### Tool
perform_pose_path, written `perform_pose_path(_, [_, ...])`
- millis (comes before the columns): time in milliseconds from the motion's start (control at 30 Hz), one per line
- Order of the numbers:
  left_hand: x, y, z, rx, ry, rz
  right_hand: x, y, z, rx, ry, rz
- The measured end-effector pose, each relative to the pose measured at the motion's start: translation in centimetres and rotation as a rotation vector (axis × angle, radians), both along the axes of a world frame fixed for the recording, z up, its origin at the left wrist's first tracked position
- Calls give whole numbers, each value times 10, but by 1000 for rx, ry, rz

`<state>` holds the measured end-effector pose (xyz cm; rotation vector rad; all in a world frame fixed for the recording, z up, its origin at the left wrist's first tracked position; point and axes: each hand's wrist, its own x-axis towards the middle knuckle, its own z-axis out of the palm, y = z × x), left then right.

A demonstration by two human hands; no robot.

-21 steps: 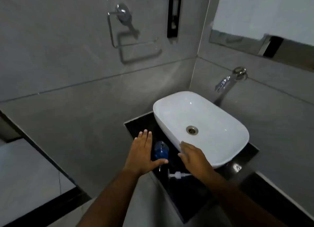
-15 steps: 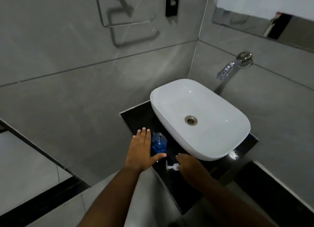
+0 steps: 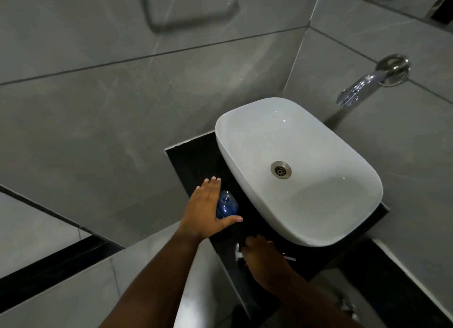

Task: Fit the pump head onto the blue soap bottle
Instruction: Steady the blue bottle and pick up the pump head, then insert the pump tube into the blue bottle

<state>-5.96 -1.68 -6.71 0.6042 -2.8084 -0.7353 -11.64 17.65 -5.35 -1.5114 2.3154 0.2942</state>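
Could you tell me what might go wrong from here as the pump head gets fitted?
The blue soap bottle stands open near the counter edge, steadied only by the left hand; a nudge could tip it. The pump head lies mostly hidden under the right hand, so its tube may snag.

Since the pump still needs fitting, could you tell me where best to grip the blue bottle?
Grip the blue bottle round its body from its left side, away from the basin, as the left hand is placed. It stands upright with the neck open on top, which must stay clear.
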Motion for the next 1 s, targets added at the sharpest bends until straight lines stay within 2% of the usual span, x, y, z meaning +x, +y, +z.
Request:
perform_pose_path(100, [0,-3,-3,-18,-8,-4,-4,-2,16,-227,58,-11])
perform_pose_path(200, [-1,-6,-4,-62,-18,-15,-10,-4,42,-360,-156,-92])
perform_pose_path(233, [-1,-7,-4,-72,-21,-19,-12,-4,55,-463,-204,-154])
perform_pose_path(367, [-3,-11,-4,-119,-11,-35,-33,-8,113,-812,-278,-484])
perform_pose_path(533, [-4,-14,-6,-109,11,-42,-55,-32,151,-1073,-493,-629])
perform_pose_path(667, [-4,-14,-15,-53,18,-10,-51,-53,147,-1111,-615,-666])
perform_pose_path(1000, [-10,-14,-24,-51,7,72,-44,-72,119,-1070,-590,-594])
